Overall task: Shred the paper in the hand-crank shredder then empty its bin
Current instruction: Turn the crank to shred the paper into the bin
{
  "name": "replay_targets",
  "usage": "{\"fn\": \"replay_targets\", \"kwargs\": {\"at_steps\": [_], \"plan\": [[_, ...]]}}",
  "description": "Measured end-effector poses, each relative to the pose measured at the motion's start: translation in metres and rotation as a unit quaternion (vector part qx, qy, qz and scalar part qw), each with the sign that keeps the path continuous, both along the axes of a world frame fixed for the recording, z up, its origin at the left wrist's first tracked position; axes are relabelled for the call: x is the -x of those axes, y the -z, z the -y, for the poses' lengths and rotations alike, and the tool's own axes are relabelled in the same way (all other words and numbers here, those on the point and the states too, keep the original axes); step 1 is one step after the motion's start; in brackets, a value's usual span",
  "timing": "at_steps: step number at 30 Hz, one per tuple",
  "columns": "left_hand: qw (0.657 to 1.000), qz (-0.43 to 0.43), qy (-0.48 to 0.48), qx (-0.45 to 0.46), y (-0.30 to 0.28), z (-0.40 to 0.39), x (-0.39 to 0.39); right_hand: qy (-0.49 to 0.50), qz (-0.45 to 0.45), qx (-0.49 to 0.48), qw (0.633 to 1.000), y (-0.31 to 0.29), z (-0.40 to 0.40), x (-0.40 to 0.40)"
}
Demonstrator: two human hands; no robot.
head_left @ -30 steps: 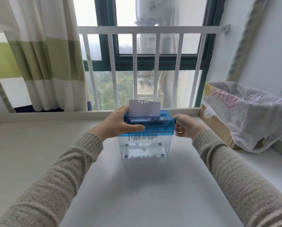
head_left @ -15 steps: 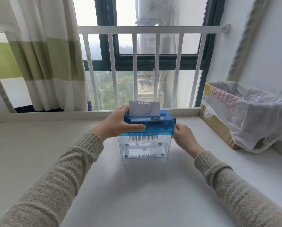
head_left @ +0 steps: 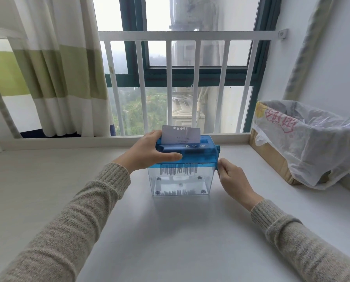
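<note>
The tabletop is a pale, flat surface running up to a window fitted with a white railing. A striped curtain hangs at the far left. At the right edge stands a cardboard box lined with a translucent plastic bag.

The hand-crank shredder stands upright near the middle of the tabletop, close to the window sill. It consists of a blue cutter head seated on a clear bin. Cut strips hang from the cutter into the upper part of the bin; a few lie on its floor.

The paper stands upright in the feed slot, its upper part protruding.

The left hand grips the left end of the cutter head, thumb across the front face. The right hand pinches the crank at the shredder's right side, below the axle
</note>
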State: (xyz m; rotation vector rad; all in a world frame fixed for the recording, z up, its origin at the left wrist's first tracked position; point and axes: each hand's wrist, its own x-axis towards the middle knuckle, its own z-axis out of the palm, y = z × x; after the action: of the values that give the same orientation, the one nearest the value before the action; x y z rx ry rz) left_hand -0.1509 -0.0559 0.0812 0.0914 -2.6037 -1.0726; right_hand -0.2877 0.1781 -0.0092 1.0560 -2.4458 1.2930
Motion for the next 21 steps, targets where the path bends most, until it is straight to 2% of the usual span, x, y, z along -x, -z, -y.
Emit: {"fn": "replay_targets", "kwargs": {"at_steps": [21], "plan": [[1.000, 0.006, -0.005, 0.003, 0.000, 0.000, 0.001, -0.080, -0.054, -0.030, 0.995, -0.006, -0.030, -0.015]]}}
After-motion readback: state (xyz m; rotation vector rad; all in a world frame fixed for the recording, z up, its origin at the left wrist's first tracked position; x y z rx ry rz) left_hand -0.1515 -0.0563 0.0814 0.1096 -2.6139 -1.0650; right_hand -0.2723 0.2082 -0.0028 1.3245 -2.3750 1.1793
